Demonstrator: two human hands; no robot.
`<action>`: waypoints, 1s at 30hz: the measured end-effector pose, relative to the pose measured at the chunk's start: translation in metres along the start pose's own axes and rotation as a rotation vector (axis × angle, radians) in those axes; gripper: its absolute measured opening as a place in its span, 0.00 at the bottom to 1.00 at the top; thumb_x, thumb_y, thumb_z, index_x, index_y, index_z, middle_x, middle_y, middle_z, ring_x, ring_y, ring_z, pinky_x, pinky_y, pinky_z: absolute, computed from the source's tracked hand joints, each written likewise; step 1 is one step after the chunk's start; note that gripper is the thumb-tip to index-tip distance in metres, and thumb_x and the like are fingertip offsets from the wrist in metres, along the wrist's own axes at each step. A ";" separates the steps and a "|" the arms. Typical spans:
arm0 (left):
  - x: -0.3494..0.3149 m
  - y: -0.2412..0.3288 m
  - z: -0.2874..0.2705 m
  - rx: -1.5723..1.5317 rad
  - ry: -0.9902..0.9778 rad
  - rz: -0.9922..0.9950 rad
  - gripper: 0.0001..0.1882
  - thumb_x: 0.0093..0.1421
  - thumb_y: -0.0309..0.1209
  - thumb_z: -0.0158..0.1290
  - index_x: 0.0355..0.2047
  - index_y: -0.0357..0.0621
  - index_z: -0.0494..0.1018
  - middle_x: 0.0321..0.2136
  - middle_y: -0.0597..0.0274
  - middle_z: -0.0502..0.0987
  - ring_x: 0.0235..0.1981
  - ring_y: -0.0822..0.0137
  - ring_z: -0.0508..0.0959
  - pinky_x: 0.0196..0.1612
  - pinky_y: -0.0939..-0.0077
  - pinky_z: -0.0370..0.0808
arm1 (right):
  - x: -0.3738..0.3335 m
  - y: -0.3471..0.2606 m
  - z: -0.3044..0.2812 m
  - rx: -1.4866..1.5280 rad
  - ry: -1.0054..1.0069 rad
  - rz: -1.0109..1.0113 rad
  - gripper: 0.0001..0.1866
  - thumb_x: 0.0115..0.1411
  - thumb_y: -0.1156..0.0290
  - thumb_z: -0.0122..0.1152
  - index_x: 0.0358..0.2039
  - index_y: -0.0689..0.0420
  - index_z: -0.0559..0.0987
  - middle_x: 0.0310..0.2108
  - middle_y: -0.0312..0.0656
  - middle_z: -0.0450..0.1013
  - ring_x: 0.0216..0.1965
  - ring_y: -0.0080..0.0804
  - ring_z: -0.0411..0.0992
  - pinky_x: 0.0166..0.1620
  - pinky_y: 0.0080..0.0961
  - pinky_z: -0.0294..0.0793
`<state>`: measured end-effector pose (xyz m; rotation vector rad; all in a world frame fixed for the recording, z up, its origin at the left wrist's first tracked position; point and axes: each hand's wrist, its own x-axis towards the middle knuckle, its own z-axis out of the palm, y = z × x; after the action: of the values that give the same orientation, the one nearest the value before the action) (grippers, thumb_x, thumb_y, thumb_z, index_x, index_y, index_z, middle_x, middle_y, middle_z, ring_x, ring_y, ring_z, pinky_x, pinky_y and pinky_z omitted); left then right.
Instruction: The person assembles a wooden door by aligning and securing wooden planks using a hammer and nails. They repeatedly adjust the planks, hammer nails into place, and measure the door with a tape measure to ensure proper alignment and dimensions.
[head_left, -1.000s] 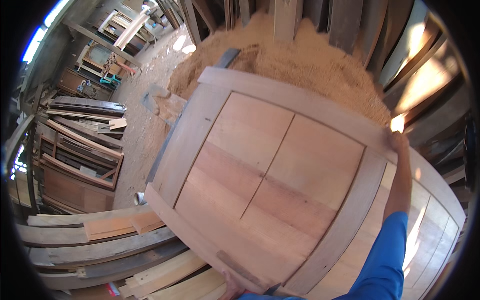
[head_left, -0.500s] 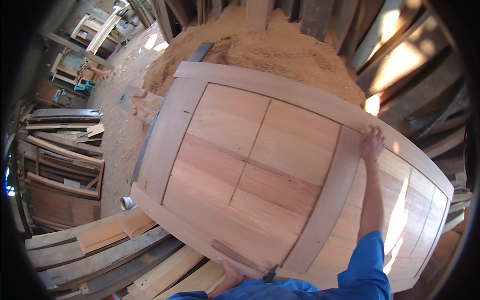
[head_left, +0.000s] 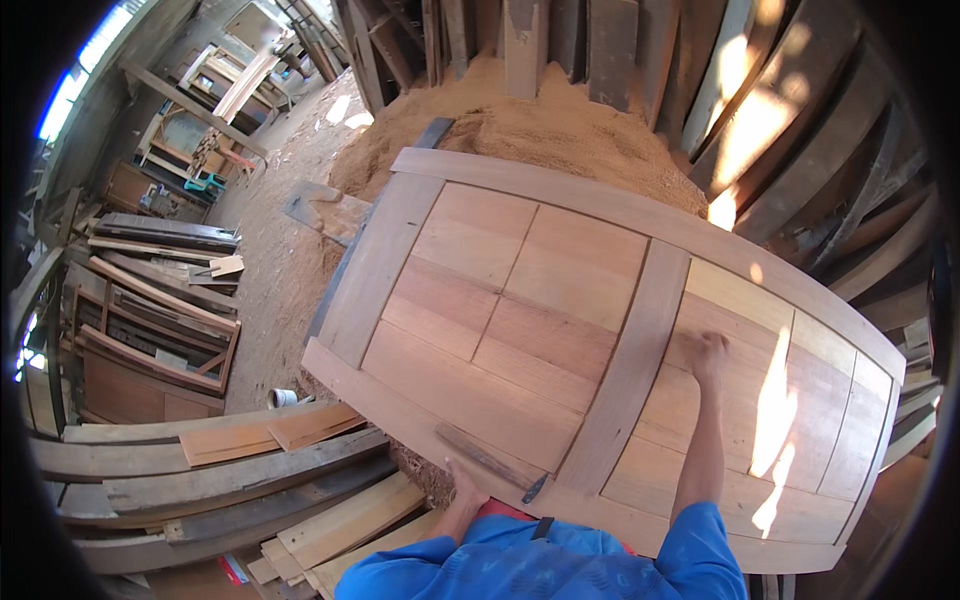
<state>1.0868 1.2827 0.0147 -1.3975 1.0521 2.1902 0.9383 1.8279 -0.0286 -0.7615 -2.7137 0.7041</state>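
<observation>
A large panelled wooden door (head_left: 560, 400) lies in front of me, a broad crosspiece dividing its two panelled halves. My left hand (head_left: 464, 490) is closed on the door's near edge, with some of its fingers hidden. Over the right half is my right hand (head_left: 708, 350), its fingers bent and smeared by motion; whether it touches the wood or holds anything, I cannot tell. A slim tool with a wooden handle and a dark metal end (head_left: 490, 457) rests on the near rail, to the right of my left hand.
Sawdust (head_left: 480, 110) is heaped beyond the door, with upright boards (head_left: 610, 50) behind it. Stacked planks (head_left: 240, 480) lie at the near left, beside a white can (head_left: 284, 398). Wooden frames (head_left: 165, 330) lean farther left. Sunlit boards stand at the right.
My right hand has moved from the crosspiece near the far rail, fingers spread, down onto the right half, fingers bent. The view has shifted; my left hand stays at the near edge.
</observation>
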 end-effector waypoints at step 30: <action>0.075 0.199 -0.131 -0.067 -0.041 -0.001 0.41 0.56 0.71 0.45 0.52 0.47 0.69 0.46 0.51 0.73 0.46 0.52 0.73 0.51 0.50 0.71 | -0.127 -0.087 -0.043 -0.122 0.180 0.344 0.19 0.66 0.53 0.50 0.40 0.56 0.77 0.41 0.50 0.75 0.47 0.54 0.70 0.50 0.48 0.69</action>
<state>1.0112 1.0458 -0.0028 -1.3744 0.9730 2.2628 1.0221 1.7107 0.0407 -1.2761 -2.5056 0.5093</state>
